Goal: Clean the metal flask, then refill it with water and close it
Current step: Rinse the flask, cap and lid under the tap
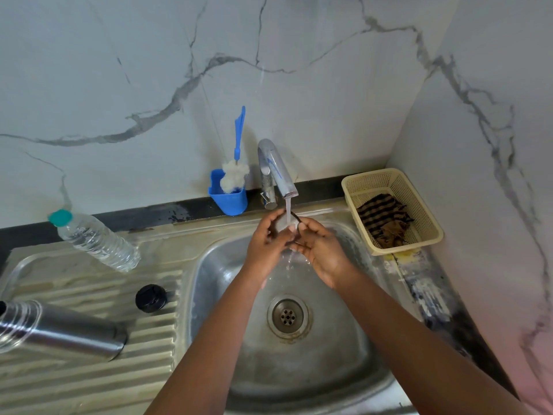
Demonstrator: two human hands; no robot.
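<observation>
Clearly both hands, left hand and right hand, curl round a small pale piece under the tap; wet, it could slip down the sink drain.

Metal flask: brushed steel, cylindrical, uncapped, threaded neck exposed; lay on side on ribbed drainboard left of basin, neck toward left edge. Black cap: round, off flask, sat apart on drainboard near basin rim.

Soft, even daylight fills the view, with no hard shadows. Glare streaks the metal flask at 8 o'clock, which is blurred near the edge. Wide-angle bending curves the marble wall at 3 o'clock; a pinkish cast tints the 5 o'clock corner.
</observation>
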